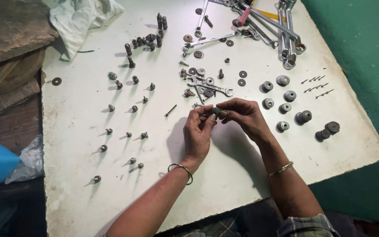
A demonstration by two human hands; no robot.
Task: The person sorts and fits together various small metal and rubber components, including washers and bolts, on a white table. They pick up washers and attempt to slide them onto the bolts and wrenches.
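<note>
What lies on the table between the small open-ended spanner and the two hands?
In the head view, only bare white table separates the spanner from the hands.

I see a white table (250, 175) with bolts (130, 105) scattered left of centre, spanners (281, 30) at the top right, a white cloth (82, 19) upper left, and round bushings (283, 94) right of centre.

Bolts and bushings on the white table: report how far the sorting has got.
Done, it seems: bolts stand in rows at left, round bushings grouped at right. In hand: the left hand and right hand pinch one small dark part. Left: mixed washers and wrenches beyond.
</note>
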